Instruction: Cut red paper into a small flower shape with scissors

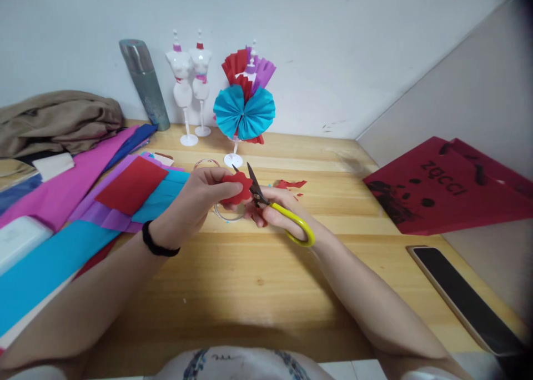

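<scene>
Between thumb and fingers, my left hand (208, 188) pinches a small piece of red paper (235, 189) with a wavy, scalloped edge. My right hand (278, 205) grips scissors (300, 228) with yellow handles, the dark blades parted and pointing up beside the paper's right edge. The fingers of my right hand are partly hidden behind the scissors. A roll of tape (228, 219) lies on the table partly behind my left hand. Red paper scraps (293, 185) are scattered just beyond my right hand.
Two bare white mini mannequins (182, 85) and one dressed in pleated paper (244, 112) stand along the wall, near a thermos (144, 85). Coloured paper sheets (54, 258) and brown cloth (62, 121) cover the left. A red paper bag (449, 191) and a phone (462, 296) lie right.
</scene>
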Motion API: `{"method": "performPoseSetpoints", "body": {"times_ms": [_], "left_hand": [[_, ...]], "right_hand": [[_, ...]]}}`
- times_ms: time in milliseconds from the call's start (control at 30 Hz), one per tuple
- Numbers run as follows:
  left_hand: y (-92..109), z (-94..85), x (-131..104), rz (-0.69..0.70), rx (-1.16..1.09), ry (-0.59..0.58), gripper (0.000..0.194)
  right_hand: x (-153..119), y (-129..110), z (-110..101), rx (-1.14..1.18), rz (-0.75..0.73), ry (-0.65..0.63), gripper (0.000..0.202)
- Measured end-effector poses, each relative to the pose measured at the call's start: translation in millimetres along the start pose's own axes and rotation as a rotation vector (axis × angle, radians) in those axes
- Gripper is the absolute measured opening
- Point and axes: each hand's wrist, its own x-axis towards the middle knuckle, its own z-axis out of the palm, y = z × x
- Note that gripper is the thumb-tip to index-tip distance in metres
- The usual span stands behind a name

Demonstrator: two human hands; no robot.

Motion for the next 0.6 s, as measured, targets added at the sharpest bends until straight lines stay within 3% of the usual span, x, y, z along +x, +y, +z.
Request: {"method": "performPoseSetpoints", "body": {"times_ms": [600], "left_hand": [[4.5,0.2,1.5,-0.001,0.093,0.003,0.014]], "right_hand": [[0.1,0.3,-1.3,0.002,-0.011,0.019,0.063]]}}
